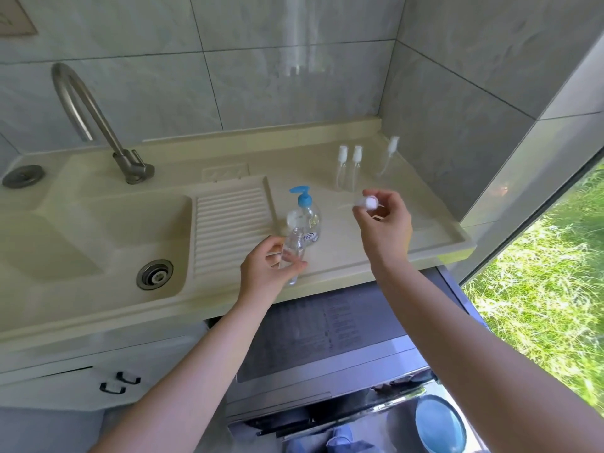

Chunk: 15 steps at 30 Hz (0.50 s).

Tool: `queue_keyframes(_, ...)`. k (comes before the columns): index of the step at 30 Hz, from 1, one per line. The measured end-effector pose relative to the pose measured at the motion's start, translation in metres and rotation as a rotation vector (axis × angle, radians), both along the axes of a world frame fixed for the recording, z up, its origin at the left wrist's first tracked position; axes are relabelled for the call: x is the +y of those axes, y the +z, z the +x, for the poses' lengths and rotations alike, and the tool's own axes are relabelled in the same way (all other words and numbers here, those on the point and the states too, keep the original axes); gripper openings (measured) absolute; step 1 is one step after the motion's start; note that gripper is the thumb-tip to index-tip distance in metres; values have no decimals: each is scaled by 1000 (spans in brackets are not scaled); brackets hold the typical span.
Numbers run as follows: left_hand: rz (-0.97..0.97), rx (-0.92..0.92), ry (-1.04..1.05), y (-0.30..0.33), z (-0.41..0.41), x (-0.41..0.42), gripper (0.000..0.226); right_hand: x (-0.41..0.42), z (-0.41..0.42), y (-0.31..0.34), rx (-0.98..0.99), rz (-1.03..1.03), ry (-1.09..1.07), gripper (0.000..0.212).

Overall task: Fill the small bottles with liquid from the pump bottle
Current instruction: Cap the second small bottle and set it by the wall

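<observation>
A clear pump bottle [309,220] with a blue pump head stands on the cream counter [359,250], just right of the ribbed drainboard. My left hand [268,273] grips a small clear bottle [294,246], tilted, right in front of the pump bottle. My right hand [387,230] is raised to the right of the pump bottle and pinches a small white cap piece [368,202] between thumb and fingertips. Three more small clear bottles with white tops stand at the back: two side by side [342,168] [357,167] and one apart [389,156].
A sink basin [81,243] with a drain lies to the left, with a metal tap [98,125] behind it. Tiled walls close the back and right. Below the counter's front edge sits a grey appliance [327,338]; a window lies at the right.
</observation>
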<state>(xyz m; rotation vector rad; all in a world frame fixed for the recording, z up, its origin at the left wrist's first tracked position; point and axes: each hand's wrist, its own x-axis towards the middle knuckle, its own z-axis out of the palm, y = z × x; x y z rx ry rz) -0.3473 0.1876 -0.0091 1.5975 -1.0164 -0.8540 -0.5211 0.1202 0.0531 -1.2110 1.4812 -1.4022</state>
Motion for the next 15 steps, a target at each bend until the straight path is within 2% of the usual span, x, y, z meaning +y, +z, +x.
queue_keyframes(15,-9,-14,-25,5,8,11,43,21,14,28,-145,-91,57,18)
